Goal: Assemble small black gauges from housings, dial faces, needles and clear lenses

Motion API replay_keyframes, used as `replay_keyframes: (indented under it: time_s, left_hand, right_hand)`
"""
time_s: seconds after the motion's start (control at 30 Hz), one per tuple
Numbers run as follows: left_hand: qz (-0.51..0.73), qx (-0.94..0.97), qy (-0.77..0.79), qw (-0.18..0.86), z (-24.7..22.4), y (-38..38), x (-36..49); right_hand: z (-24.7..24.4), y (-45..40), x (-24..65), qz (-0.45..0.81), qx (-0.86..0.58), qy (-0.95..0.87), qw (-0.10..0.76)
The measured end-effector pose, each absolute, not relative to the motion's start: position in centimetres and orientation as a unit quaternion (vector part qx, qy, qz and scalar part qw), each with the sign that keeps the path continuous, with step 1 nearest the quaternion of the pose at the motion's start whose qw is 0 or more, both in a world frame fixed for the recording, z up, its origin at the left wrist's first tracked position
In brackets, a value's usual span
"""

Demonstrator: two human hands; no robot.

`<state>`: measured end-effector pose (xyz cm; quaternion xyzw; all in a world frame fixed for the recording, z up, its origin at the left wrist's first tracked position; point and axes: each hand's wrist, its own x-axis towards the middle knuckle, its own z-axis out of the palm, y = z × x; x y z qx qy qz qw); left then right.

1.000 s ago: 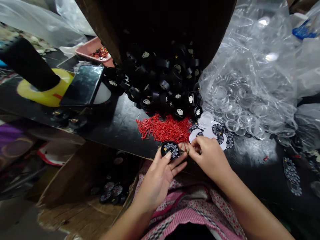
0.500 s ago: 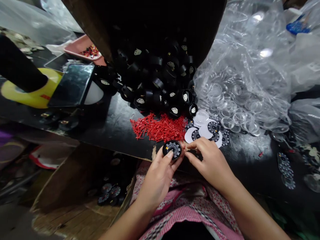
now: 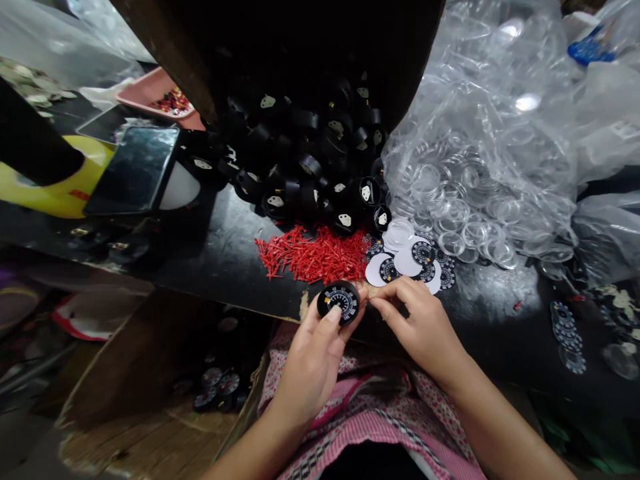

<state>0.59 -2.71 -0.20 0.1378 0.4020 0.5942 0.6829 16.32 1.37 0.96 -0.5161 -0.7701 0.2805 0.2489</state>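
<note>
My left hand [image 3: 313, 353] grips a round black gauge [image 3: 339, 303], its numbered dial face turned up and my thumb resting on the dial. Close beside it, the thumb and forefinger of my right hand [image 3: 417, 317] are pinched together at the left fingertips; anything between them is too small to make out. Just beyond the hands lies a heap of red pointers [image 3: 315, 253]. To its right, printed dial discs [image 3: 407, 257] overlap, some with white backs up and others showing black numbered faces.
Black gauge housings [image 3: 310, 163] spill from a dark container at the back. Clear round covers [image 3: 467, 220] pour out of a plastic bag on the right. At left are a phone [image 3: 135, 167], yellow tape roll [image 3: 95, 157] and pink tray [image 3: 150, 93]. A cardboard box [image 3: 115, 387] holding gauges stands below.
The gauge in my left hand has shifted slightly left and nearer to me in the picture. My right hand stays pinched beside it. The whole view has moved slightly.
</note>
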Motion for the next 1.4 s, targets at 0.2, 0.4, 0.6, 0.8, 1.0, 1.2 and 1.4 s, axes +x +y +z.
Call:
replay_keyframes:
  time_s: [0.2,0.4,0.6,0.8,1.0,1.2,1.4]
  left_hand:
    - [0.588,0.13,0.412,0.684,-0.3,-3.0,-0.1]
    - [0.534,0.216,0.486,0.657,-0.5,-2.5,0.5]
    - [0.503,0.277,0.515,0.636,-0.3,-2.5,0.8]
    - [0.506,0.289,0.517,0.627,0.2,-2.8,0.4]
    - [0.517,0.317,0.546,0.577,0.6,-2.8,0.3]
    - [0.494,0.37,0.585,0.526,0.7,-3.2,-0.2]
    - [0.488,0.286,0.517,0.642,0.4,-2.4,-0.4]
  right_hand:
    - [1.4,1.2,16.1,0.299,-0.508,-0.762,0.266]
    - [2.7,0.7,15.0,0.33,-0.487,-0.756,0.287]
    - [3.0,0.8,14.7,0.304,-0.527,-0.761,0.225]
    - [3.6,0.8,15.0,0.358,-0.51,-0.745,0.239]
    - [3.5,0.4,14.9,0.372,-0.499,-0.741,0.252]
    - [3.4,-0.3,14.3,0.381,-0.494,-0.733,0.271]
    - [3.1,0.2,14.7,0.365,-0.516,-0.733,0.252]
